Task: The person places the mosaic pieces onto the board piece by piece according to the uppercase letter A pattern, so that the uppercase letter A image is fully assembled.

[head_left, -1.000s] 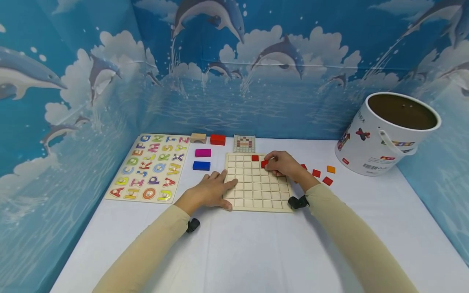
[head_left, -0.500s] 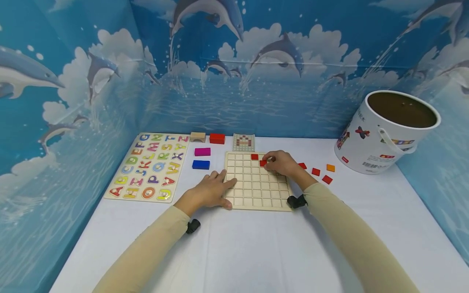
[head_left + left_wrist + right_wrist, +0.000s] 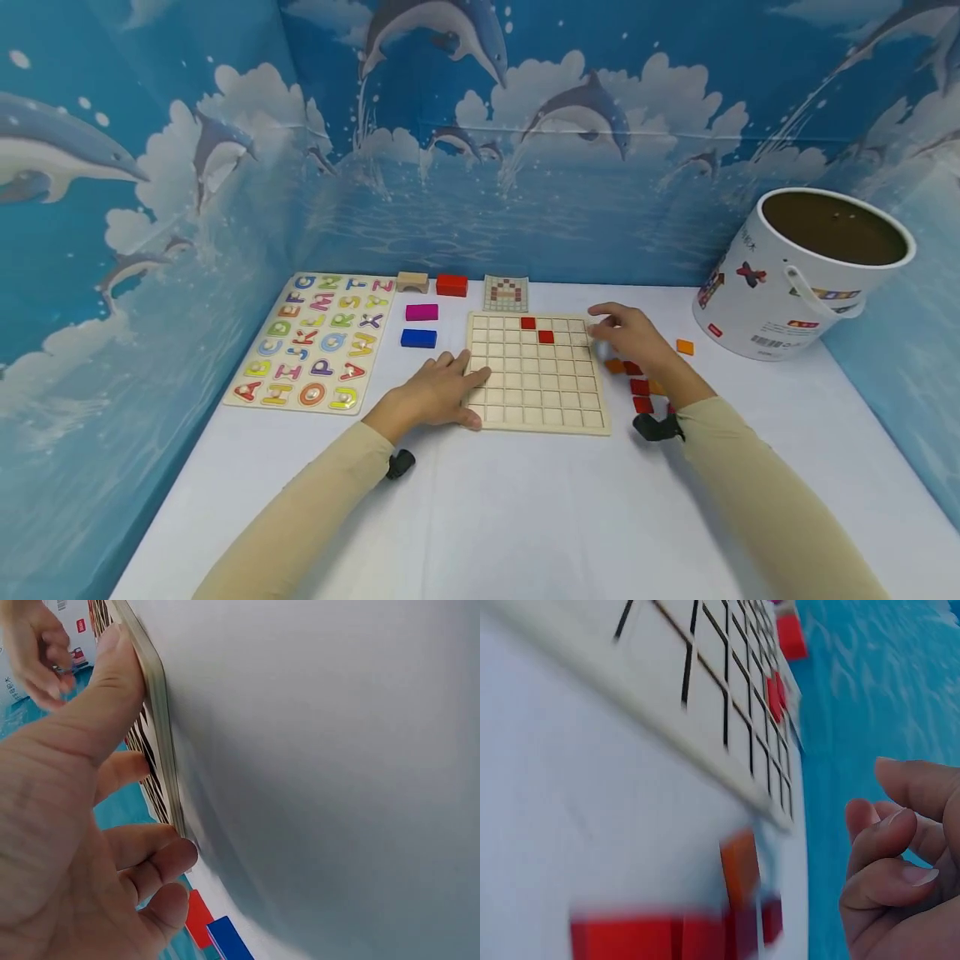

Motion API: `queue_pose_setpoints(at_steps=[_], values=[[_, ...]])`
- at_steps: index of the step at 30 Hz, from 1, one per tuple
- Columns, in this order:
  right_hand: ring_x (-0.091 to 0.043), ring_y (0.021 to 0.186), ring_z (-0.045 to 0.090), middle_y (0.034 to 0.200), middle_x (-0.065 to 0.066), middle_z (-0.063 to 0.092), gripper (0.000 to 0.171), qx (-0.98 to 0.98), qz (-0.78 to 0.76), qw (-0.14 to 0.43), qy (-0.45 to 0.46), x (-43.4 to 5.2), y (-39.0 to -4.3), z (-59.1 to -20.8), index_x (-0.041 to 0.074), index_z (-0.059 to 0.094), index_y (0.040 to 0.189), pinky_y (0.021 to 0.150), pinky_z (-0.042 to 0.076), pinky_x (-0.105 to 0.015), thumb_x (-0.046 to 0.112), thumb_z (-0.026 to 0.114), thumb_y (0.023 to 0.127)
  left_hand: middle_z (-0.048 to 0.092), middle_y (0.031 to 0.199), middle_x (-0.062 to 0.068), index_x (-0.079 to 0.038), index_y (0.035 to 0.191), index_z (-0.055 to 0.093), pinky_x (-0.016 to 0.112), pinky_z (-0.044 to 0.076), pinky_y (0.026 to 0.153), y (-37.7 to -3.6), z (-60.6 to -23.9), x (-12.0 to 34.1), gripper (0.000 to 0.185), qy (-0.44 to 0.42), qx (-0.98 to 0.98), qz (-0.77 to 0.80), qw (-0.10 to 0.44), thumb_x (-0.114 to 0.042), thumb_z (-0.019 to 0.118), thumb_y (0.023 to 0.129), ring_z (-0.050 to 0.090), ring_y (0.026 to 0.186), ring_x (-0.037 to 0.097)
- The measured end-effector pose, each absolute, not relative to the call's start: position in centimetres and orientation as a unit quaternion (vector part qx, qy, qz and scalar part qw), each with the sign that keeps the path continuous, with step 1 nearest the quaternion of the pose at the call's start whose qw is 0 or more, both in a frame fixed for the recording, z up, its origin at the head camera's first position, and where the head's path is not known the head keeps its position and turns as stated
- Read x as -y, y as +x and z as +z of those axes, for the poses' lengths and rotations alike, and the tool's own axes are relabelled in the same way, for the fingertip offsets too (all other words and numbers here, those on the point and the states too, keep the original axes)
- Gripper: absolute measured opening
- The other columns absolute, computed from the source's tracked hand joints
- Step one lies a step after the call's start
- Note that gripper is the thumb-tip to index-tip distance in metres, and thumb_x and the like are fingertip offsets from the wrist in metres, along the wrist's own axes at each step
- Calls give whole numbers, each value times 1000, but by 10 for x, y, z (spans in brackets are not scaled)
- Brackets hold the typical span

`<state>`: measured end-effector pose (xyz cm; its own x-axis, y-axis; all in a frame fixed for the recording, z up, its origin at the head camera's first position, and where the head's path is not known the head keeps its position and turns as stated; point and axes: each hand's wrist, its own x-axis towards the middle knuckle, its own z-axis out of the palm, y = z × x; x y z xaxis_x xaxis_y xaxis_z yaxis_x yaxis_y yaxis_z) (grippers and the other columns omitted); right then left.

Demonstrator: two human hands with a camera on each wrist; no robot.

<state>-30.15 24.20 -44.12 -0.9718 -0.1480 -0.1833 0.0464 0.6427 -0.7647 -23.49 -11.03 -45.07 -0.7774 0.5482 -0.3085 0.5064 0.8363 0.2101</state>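
Note:
A pale wooden board [image 3: 528, 392] with a square grid lies on the table. Two red square tiles sit in its cells, one in the back row [image 3: 528, 322] and one in the row in front [image 3: 546, 337]. My left hand [image 3: 435, 392] rests on the board's left edge; in the left wrist view its thumb [image 3: 112, 682] lies along that edge. Past the board's back right corner, my right hand [image 3: 633, 337] is in the air with bent fingers, holding nothing. Below it lie loose red tiles [image 3: 640, 387] and orange tiles [image 3: 615, 366], partly hidden by the arm.
Behind the board lies a small pattern card [image 3: 506, 304]. Left of it are a red block [image 3: 452, 286], an arched wooden block [image 3: 412, 282], a magenta block [image 3: 422, 312] and a blue block [image 3: 418, 338]. An alphabet board [image 3: 300, 354] lies farther left; a white bucket [image 3: 780, 292] stands back right.
My right hand has let go of the second red tile, which lies in its cell, and has moved right, off the board to above the loose tiles. The left hand stays put.

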Motion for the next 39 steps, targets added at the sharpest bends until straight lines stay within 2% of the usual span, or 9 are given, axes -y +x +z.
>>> queue_pose_setpoints(at_steps=[8,13,17,20,24,28,32,36,39], values=[[-32,86,55,120,-17,50,63,-891,-444,76,61,-330,-261,-441,10,41,155,68,51,-29,37,62,102,21,169,16,-29,161,34,57,24,121,-232,-455,115,92,267,-945,49,182,-61,73,85,24,151,40],[-31,95,52,125,-18,49,62,-892,-433,107,79,-357,-251,-455,10,42,154,71,49,-29,38,61,102,22,168,15,-29,161,34,56,25,121,-232,-456,119,91,265,-946,50,178,-61,73,85,25,151,40],[-35,111,47,132,-21,48,65,-906,-397,135,56,-363,-249,-464,9,44,153,79,49,-32,39,65,100,22,168,16,-28,160,35,56,26,120,-231,-455,119,90,266,-946,56,176,-60,74,85,26,151,40],[-37,115,45,130,-24,49,66,-920,-366,138,39,-364,-248,-466,7,47,152,84,48,-35,37,69,98,22,168,17,-28,160,35,56,26,120,-231,-454,116,90,267,-945,66,176,-59,74,85,26,151,40],[-38,114,46,127,-25,52,62,-930,-339,139,24,-361,-249,-467,6,52,147,83,50,-36,32,72,95,22,168,16,-29,160,35,56,26,121,-231,-454,114,90,267,-946,61,174,-59,75,85,26,151,40],[-35,109,49,121,-22,55,55,-938,-320,135,19,-359,-249,-467,6,58,141,78,50,-32,29,73,94,22,168,16,-29,160,35,56,26,121,-233,-454,113,90,272,-945,58,172,-59,75,85,26,151,40],[-35,105,50,116,-21,55,51,-942,-308,129,21,-361,-248,-468,4,58,138,76,50,-32,27,73,94,23,168,16,-29,160,36,56,25,121,-233,-454,111,90,276,-944,63,172,-58,75,85,25,151,40],[-37,108,50,118,-21,55,55,-946,-301,117,36,-361,-248,-468,2,55,134,78,53,-34,31,76,92,23,168,16,-28,160,36,56,26,120,-234,-454,108,90,278,-944,58,170,-58,75,84,26,150,40],[-35,104,53,118,-21,55,61,-942,-316,97,62,-362,-247,-466,1,51,133,75,55,-32,37,76,91,23,168,16,-29,160,36,56,26,120,-234,-454,107,90,278,-944,53,169,-59,75,84,27,149,39]])
